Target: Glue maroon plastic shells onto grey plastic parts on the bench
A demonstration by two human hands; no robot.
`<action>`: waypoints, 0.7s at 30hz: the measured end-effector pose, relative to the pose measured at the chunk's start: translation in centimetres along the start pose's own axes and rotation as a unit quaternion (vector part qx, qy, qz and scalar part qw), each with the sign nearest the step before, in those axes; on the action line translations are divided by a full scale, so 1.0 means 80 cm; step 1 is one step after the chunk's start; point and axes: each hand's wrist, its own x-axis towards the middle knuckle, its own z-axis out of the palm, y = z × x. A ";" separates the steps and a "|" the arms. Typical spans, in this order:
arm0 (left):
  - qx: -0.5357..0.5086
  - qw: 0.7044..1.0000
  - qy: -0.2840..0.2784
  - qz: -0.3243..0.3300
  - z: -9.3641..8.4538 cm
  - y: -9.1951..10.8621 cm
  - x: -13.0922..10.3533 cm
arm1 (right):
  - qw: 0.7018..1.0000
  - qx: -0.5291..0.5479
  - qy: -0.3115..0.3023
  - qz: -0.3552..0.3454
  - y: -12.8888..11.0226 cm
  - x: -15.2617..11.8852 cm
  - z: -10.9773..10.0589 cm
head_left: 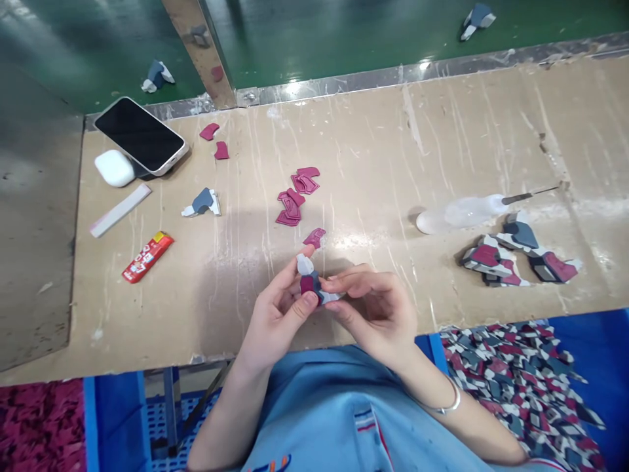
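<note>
Near the table's front edge, a small white, blue-grey and dark red part (pixel 308 283) is held between both hands. The fingers and thumb of my left hand (pixel 284 305) are closed on its left side. On its right end, the fingertips and thumb of my right hand (pixel 376 308) pinch the white tip. Just beyond the hands lies a single dark red piece (pixel 315 237). Farther back is a small cluster of dark red pieces (pixel 289 207). To the right, several assembled parts (pixel 486 255) lie beside a clear bottle (pixel 462 213) with a thin metal needle tip.
At the left are a phone (pixel 142 134), a white case (pixel 114 168), a pale strip (pixel 120 210), a red packet (pixel 148 257) and a grey-white part (pixel 202 202). Blue bins of pieces stand below the table edge (pixel 383 333), one right (pixel 515 387), one left (pixel 42 426).
</note>
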 end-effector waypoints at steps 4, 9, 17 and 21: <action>0.017 1.000 0.003 -0.011 0.001 -0.001 0.001 | 1.000 -0.007 0.011 0.002 -0.001 0.002 -0.001; 0.043 0.998 0.014 0.037 0.008 -0.003 0.001 | 0.999 -0.039 0.016 -0.005 -0.006 0.003 0.004; -0.055 0.998 -0.002 -0.027 0.010 -0.001 0.003 | 0.996 -0.044 0.065 -0.032 -0.006 0.010 0.006; -0.071 0.996 0.023 -0.054 0.008 -0.007 0.002 | 0.994 -0.032 0.086 -0.053 -0.002 0.006 0.007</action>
